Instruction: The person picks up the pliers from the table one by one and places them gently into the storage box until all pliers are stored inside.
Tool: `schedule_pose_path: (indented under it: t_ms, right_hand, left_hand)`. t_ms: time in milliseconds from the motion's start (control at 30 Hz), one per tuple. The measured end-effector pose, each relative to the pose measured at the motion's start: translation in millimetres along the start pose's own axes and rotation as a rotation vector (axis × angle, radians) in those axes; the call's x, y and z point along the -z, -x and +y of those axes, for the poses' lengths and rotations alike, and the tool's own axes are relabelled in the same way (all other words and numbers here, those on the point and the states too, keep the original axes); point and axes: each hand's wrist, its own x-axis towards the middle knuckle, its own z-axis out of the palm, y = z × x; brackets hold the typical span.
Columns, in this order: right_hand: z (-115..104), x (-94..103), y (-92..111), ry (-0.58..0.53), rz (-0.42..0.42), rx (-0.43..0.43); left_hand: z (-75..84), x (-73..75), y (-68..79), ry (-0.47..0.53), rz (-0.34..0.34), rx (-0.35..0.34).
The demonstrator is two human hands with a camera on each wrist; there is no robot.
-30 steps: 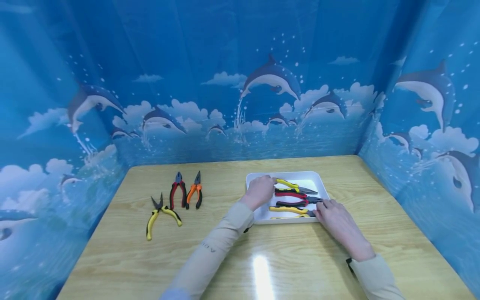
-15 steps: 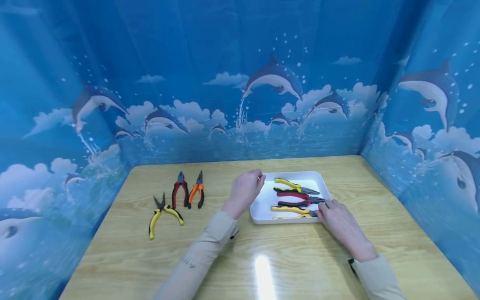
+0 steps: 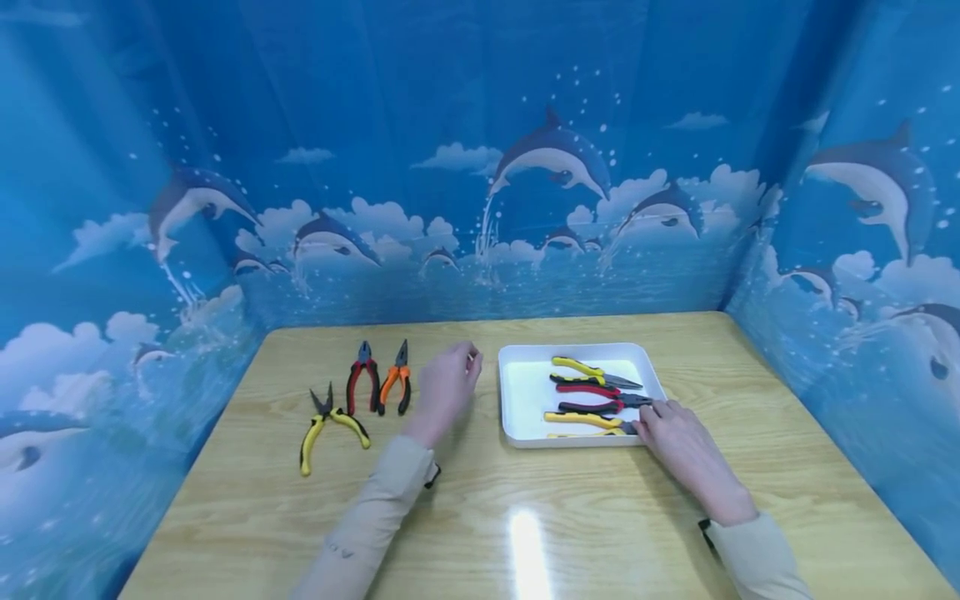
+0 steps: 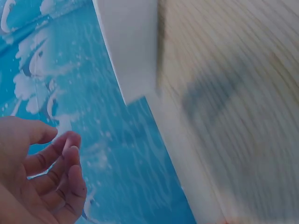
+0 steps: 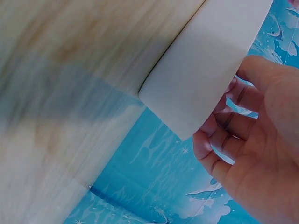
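Head view: white tray (image 3: 525,427) nr worktop's (image 3: 600,517) far edge, R of ctr; 3 tray pliers (image 3: 617,401) inside, tips twd its R edge. 3 loose pliers (image 3: 365,363) nr worktop's far-L corner. L hand (image 3: 444,390) btwn, blurred. R hand (image 3: 684,446) grips tray's near-R corner. L wrist: L hand empty, fingers loosely curled. R wrist: fingers curl over tray rim.

This looks like a little work booth (image 3: 480,283). Blue cloth (image 3: 450,100) with jumping dolphins (image 3: 551,154) and puffy clouds (image 3: 378,221) hangs behind the wooden surface (image 3: 600,517) and on both sides. Pliers (image 3: 400,377) and a white tray (image 3: 525,400) sit there. I can't tell what building it is.
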Motion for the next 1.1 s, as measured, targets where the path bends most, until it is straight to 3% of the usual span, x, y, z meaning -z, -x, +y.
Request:
schedule_pose_path:
  t_ms: [233,367,467,633,733,933,1100]
  right_hand:
    - [0,0.1,0,0.006,-0.004,0.003]
    - [0,0.7,0,0.006,-0.023,-0.009]
    - [0,0.4,-1,0.009,-0.027,-0.01]
    - [1,-0.8,0,0.019,-0.013,0.004]
    - [1,-1.3,1,0.02,-0.008,0.008]
    - [1,-1.7,1,0.02,0.005,0.012]
    - [0,-2.0,0,0.028,-0.006,0.011]
  left_hand:
    - [-35.0,12.8,8.3,-0.004,0.036,0.067]
    - [-54.7,19.3,12.1,-0.029,0.006,0.152]
    - [-70.3,19.9,16.0,-0.104,-0.045,0.196]
    - [-90.2,16.4,23.4,-0.278,-0.106,0.178]
    - [-96.0,13.6,26.4,-0.362,-0.145,0.164]
    - [-97.6,9.0,26.4,-0.343,-0.28,0.25]
    - [-94.7,7.5,23.7,-0.396,-0.348,0.292]
